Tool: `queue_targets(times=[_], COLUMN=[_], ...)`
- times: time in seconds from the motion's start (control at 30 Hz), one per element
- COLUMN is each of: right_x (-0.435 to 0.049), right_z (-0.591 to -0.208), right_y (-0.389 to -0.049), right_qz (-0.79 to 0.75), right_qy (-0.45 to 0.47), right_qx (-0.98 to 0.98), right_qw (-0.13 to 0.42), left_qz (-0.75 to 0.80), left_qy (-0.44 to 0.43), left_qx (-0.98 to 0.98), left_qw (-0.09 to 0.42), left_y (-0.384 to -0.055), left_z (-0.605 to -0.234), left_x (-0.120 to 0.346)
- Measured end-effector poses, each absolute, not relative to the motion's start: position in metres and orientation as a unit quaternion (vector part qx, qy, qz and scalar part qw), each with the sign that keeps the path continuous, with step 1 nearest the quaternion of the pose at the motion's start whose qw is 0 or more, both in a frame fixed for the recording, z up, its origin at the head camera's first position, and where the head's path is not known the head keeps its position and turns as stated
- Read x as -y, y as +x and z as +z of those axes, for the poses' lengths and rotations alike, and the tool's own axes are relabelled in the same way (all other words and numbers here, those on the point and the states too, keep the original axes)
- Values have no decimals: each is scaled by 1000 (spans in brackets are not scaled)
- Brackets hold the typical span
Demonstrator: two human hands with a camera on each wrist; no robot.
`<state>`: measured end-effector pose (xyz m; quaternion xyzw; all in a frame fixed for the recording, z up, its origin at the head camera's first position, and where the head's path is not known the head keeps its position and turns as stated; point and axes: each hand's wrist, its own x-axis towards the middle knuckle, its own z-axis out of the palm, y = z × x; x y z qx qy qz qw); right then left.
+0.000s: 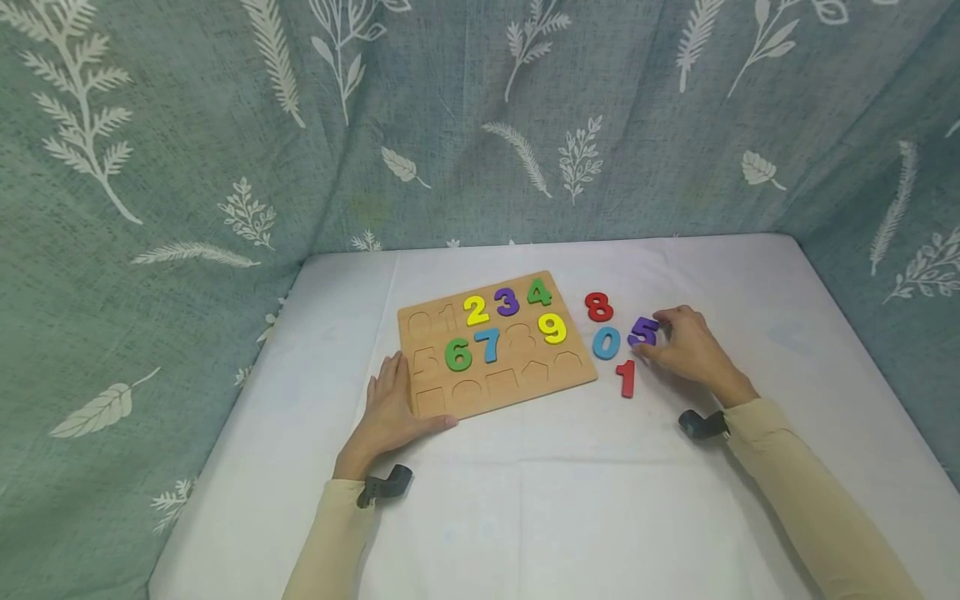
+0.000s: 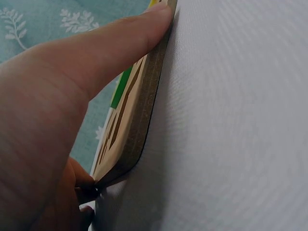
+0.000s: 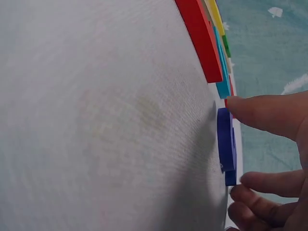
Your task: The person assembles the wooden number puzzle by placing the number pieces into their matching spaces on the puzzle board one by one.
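Note:
A wooden number puzzle board (image 1: 480,392) lies tilted on the white table. My left hand (image 1: 392,408) rests at its near left corner, the thumb along the front edge and the fingers beside the left edge. In the left wrist view, the thumb (image 2: 130,38) lies over the board's edge (image 2: 139,120). My right hand (image 1: 693,346) pinches a purple number 5 (image 1: 642,332) between thumb and fingertips, right of the board. In the right wrist view, the thumb tip is at one end of the 5 (image 3: 226,139) and the fingertips are at the other.
Beside the 5 lie a red 8 (image 1: 598,307), a blue 0 (image 1: 606,342) and a red 1 (image 1: 626,378). Several numbers sit on the board, among them a yellow 2 (image 1: 476,311) and a green 6 (image 1: 458,355). A patterned curtain (image 1: 450,125) surrounds the table.

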<state>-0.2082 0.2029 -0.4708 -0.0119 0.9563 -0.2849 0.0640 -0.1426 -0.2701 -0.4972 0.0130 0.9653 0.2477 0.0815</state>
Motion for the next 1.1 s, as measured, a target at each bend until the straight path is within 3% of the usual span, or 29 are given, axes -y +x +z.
queue_targets(times=[1.1], right_x=[-199], right_z=[-467], right_y=[-212], right_qz=[-278], right_qy=[-37], right_qx=[-959], right_qw=[33], left_qz=[251], left_qy=[16], left_qx=[-965], left_qw=[76], left_y=[-144], left_z=[-499], left_x=[271])
